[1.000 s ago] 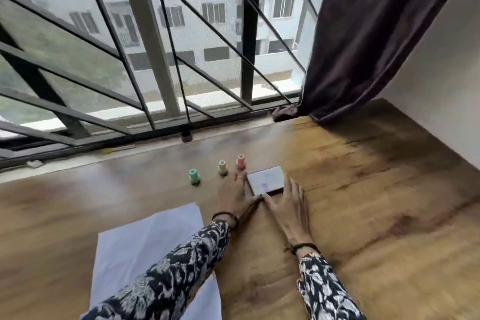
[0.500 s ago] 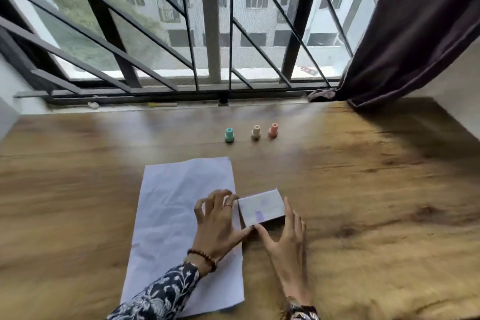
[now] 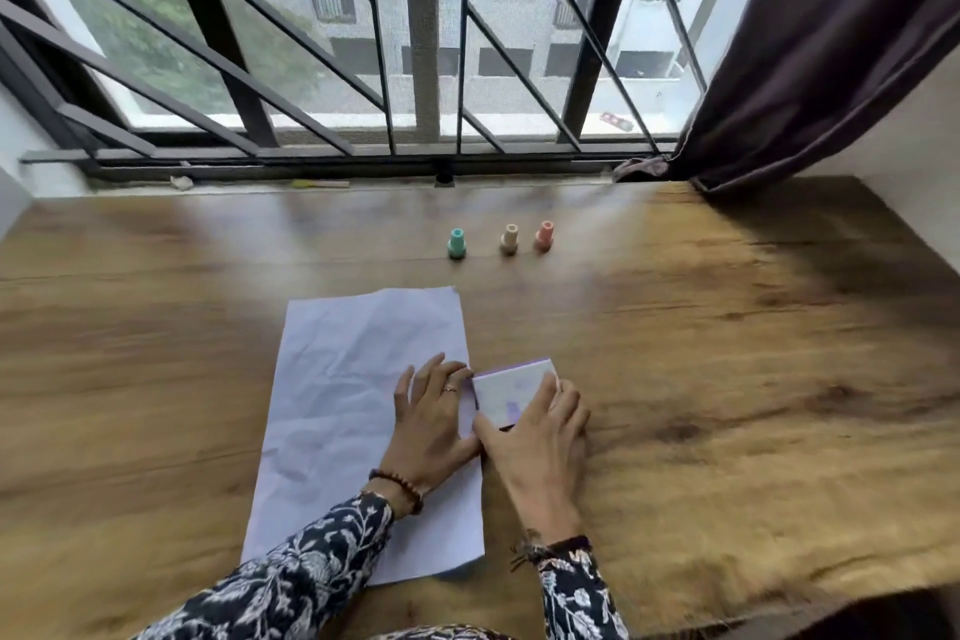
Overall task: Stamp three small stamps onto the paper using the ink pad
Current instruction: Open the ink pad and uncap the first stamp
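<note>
A white ink pad (image 3: 511, 387) with a purple edge lies on the wooden table just right of a creased white paper (image 3: 343, 390). My left hand (image 3: 434, 424) rests on the paper's right edge, fingers against the pad's left side. My right hand (image 3: 540, 437) holds the pad's right and near side, thumb on its lid. The lid looks closed. Three small stamps stand upright in a row farther back: green (image 3: 456, 243), beige (image 3: 509, 239) and pink (image 3: 544, 235).
The wooden table (image 3: 727, 379) runs back to a window with black metal bars (image 3: 410, 68). A dark curtain (image 3: 810, 47) hangs at the back right, its hem lying on the table corner. A white wall borders the right side.
Both hands have brought the ink pad from beside the stamps toward me, down to the paper's right edge. The camera tilted down. My right hand now reaches further over the pad.
</note>
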Available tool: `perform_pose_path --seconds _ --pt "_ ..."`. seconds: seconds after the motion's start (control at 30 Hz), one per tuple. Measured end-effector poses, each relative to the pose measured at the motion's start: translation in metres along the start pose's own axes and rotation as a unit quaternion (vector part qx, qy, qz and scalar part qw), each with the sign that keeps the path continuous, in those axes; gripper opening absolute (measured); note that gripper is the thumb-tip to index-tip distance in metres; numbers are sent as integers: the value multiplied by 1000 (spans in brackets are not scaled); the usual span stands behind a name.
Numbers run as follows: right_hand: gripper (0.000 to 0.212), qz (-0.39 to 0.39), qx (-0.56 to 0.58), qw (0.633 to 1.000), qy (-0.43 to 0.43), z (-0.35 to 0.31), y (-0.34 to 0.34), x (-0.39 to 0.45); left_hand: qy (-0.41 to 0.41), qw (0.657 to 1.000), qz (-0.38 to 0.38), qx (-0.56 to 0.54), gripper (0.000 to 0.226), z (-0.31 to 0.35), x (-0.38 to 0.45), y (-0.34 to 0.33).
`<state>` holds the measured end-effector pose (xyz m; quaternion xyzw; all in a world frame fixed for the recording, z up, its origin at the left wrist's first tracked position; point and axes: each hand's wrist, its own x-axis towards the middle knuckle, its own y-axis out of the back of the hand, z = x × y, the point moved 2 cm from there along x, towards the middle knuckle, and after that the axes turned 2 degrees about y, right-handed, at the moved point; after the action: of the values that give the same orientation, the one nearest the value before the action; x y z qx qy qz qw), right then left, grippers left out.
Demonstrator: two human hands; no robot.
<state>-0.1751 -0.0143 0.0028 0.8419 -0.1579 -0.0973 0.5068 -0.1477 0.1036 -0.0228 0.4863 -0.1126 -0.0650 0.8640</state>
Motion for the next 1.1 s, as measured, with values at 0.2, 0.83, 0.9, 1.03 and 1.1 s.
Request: perform_pose_path --seconds 0.2,0.83,0.9,1.03,1.1 --pt "88 -14 -9 1000 -7 1 6 8 -22 987 -34 -154 49 6 11 11" --pt "19 89 315 925 -193 89 44 94 -2 994 -95 -57 71 8 42 1" --pt "21 83 272 939 -195 91 42 95 4 993 -97 -63 71 7 42 0" --pt "24 81 217 959 -165 89 41 99 2 993 -106 -44 74 3 43 2" --pt "24 89 179 970 -140 84 43 104 5 993 -112 -43 81 3 47 5"
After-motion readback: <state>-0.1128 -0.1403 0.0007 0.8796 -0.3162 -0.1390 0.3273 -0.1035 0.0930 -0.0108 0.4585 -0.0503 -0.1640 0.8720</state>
